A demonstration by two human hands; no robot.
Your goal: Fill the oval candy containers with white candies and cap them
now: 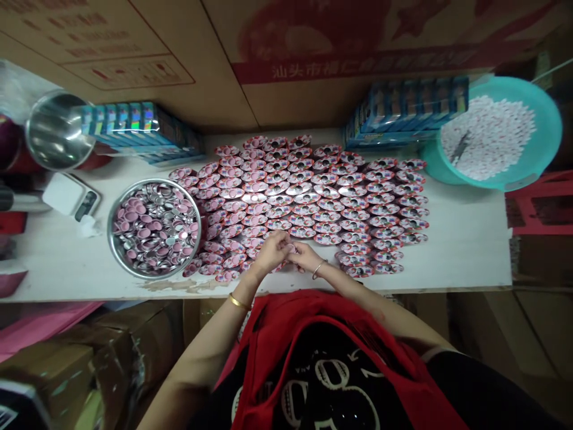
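Note:
My left hand (272, 252) and my right hand (307, 257) meet at the front middle of the table, fingers closed in a pinch. A small pink oval cup (291, 248) shows between their fingertips; its details are blurred. Under and around the hands stand tightly packed rows of small printed packs (302, 220) with red, white and pink oval tops. Many on the left have pink centres, while those farther right show dark openings. To the left, a round steel bowl (110, 239) holds a heap of small pink and silver oval cups (154, 230).
A turquoise basin (544, 128) of small white wrapped pieces and a dark tool stands at the right. Blue boxes (403, 113) and stacked blue packs (134, 125) line the back, before big cartons (250, 101). A white scale (67, 194) and steel pot (60, 128) are left.

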